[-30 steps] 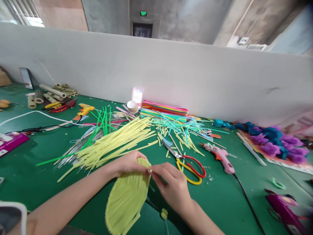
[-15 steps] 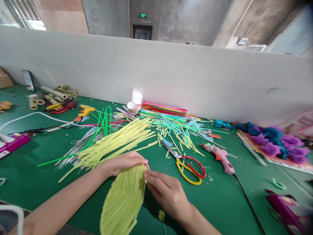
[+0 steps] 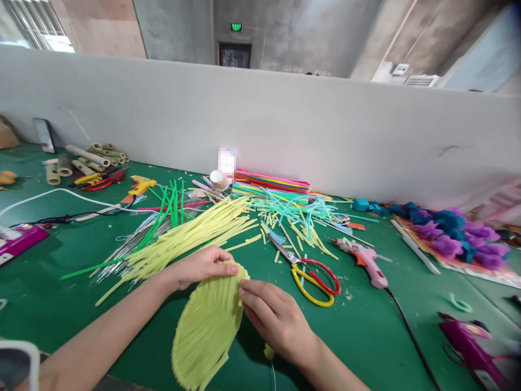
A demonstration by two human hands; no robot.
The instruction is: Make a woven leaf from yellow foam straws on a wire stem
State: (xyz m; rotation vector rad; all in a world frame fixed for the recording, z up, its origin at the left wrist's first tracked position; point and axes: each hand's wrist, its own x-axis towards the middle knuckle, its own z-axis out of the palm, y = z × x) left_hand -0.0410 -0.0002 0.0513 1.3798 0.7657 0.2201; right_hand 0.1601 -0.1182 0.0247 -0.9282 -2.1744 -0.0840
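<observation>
pinching the top of a yellow-green leaf (image 3: 207,326) with the left hand (image 3: 203,268) and its upper right edge with the right hand (image 3: 280,320); held over the green table (image 3: 358,336), near yellow strips (image 3: 195,231) and open scissors (image 3: 296,260).

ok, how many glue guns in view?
2: a yellow glue gun left of the bright green stems, a pink glue gun right of the scissors. Others could be hidden.

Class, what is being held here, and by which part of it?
A yellow-green leaf-shaped piece: the left hand grips its top end, and the right hand pinches at its upper right edge.
</observation>
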